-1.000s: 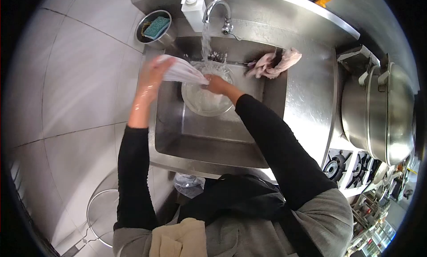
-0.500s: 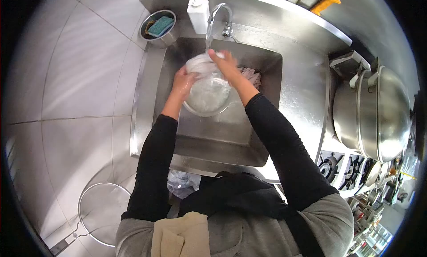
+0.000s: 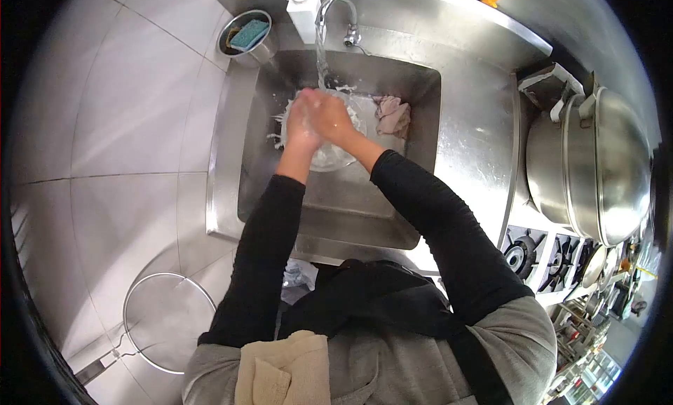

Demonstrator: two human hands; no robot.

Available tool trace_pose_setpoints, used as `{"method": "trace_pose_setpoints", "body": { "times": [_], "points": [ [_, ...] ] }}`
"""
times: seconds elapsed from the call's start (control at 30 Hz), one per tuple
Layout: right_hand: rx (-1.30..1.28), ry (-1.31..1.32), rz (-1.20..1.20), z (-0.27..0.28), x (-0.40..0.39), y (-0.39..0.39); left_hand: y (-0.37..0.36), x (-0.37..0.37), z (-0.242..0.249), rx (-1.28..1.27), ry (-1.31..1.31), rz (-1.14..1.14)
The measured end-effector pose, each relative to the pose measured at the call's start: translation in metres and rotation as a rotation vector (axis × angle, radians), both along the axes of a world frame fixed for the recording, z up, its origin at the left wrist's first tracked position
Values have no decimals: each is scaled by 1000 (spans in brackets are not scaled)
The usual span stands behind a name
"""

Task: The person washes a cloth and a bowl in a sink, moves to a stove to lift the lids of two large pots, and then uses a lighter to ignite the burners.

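Observation:
Under the running faucet (image 3: 338, 16), my left hand (image 3: 301, 128) and my right hand (image 3: 331, 117) are pressed together in the sink (image 3: 343, 230). Their fingers are blurred and splashed with water, so whether they hold anything cannot be made out. Below them sits a round bowl (image 3: 333, 159), partly hidden, with water spraying round its far side. A crumpled pinkish cloth (image 3: 392, 116) lies in the sink to the right of my hands.
A metal pot (image 3: 261, 53) with a green sponge (image 3: 249, 35) and a white bottle (image 3: 304, 18) stand behind the sink. Large steel pots (image 3: 589, 166) and gas burners (image 3: 520, 254) are at the right. A round strainer (image 3: 168, 321) is at lower left.
My hands have come together under the stream; the white item they held apart over the bowl no longer shows. Water now splashes outward, and the pinkish cloth is more exposed.

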State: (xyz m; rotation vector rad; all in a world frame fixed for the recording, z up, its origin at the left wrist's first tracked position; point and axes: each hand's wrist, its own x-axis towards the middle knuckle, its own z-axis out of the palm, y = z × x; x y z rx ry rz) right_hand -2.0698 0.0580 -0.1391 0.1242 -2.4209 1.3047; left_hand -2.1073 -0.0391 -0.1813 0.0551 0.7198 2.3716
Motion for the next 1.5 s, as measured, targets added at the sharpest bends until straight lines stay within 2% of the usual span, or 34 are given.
{"method": "trace_pose_setpoints", "body": {
  "times": [0.07, 0.13, 0.2, 0.23, 0.27, 0.3, 0.33, 0.37, 0.43, 0.5, 0.53, 0.6, 0.67, 0.7, 0.73, 0.77, 0.8, 0.83, 0.87, 0.9, 0.93, 0.97, 1.03, 1.07, 1.13, 1.17, 1.23, 1.27, 1.3, 1.37, 1.43, 1.47, 1.5],
  "points": [
    [-267, -560, -225, -10, -4, 14, 24, 9, 13, -713, 222, 309],
    [-368, -508, -156, 0, -2, 42, 33, 8, 18, -695, 279, 285],
    [-385, -586, -240, 41, 8, 74, 40, 4, 59, -976, 642, 9],
    [-221, -531, -260, 32, 2, 108, 35, -12, 32, -836, 649, -43],
    [-55, -481, -285, 52, 9, 140, 25, -24, 0, -838, 636, -48],
    [-127, -462, -436, 53, 17, 168, 12, -38, -35, -978, 543, -158],
    [47, -454, -384, 85, 34, 191, 1, -53, -74, -1111, 456, -273],
    [-119, -656, -365, 93, 39, 217, -15, -61, -128, -1396, 605, -340],
    [296, -477, -442, 82, 65, 265, -36, -32, -141, -1624, 609, -302],
    [480, -332, -395, 68, 94, 292, -51, -27, -210, -1617, 568, -372],
    [483, -342, -404, 62, 105, 285, -53, -32, -257, -1521, 525, -406],
    [-131, -390, -398, 47, 131, 259, -55, -28, -316, -1371, 465, -475],
    [-149, -411, -286, 24, 144, 212, -56, -20, -314, -1433, 632, -634],
    [-87, -428, -228, 9, 145, 187, -49, -17, -305, -1480, 811, -781],
    [-174, -517, -129, 8, 142, 160, -38, -13, -291, -1478, 814, -780],
    [-359, -581, -49, -20, 146, 146, -29, -5, -270, -1569, 920, -754],
    [-262, -649, 42, -34, 145, 134, -21, 2, -241, -1658, 1031, -724],
    [-202, -836, 113, -39, 134, 123, -11, -1, -172, -1615, 925, -667],
    [-203, -794, 127, -48, 124, 111, -5, -5, -106, -1574, 822, -609],
    [-205, -750, 141, -56, 112, 99, -8, -10, -86, -1463, 858, -486],
    [-269, -642, 107, -57, 96, 83, -12, -15, -66, -1349, 889, -363],
    [-331, -530, 75, -58, 76, 68, -15, -17, -34, -1358, 903, -354],
    [-62, -146, 76, -72, 27, 41, -18, -21, 50, -1049, 779, -365],
    [-60, -120, 78, -68, 5, 37, -24, -24, 82, -1055, 802, -350],
    [-74, -603, 456, -55, -31, 37, -44, -32, 130, -936, 731, -177],
    [-139, -680, 401, -51, -47, 39, -62, -39, 139, -939, 743, -162],
    [-205, -659, 439, -38, -84, 49, -98, -51, 143, -1280, 781, -124],
    [-226, -626, 333, -29, -98, 49, -106, -49, 124, -1282, 788, -103],
    [-287, -600, 280, -3, -98, 44, -113, -44, 89, -1147, 785, -63],
    [-330, -571, 242, 47, -91, 27, -99, -32, 59, -1142, 807, -45],
    [-382, -487, 551, 68, -86, 8, -83, -25, 45, -1276, 820, -58],
    [-367, -484, 553, 66, -88, 9, -76, -37, 38, -1110, 690, 19],
    [-389, -445, 425, 56, -85, 15, -68, -48, 29, -941, 556, 80]
  ]
}}
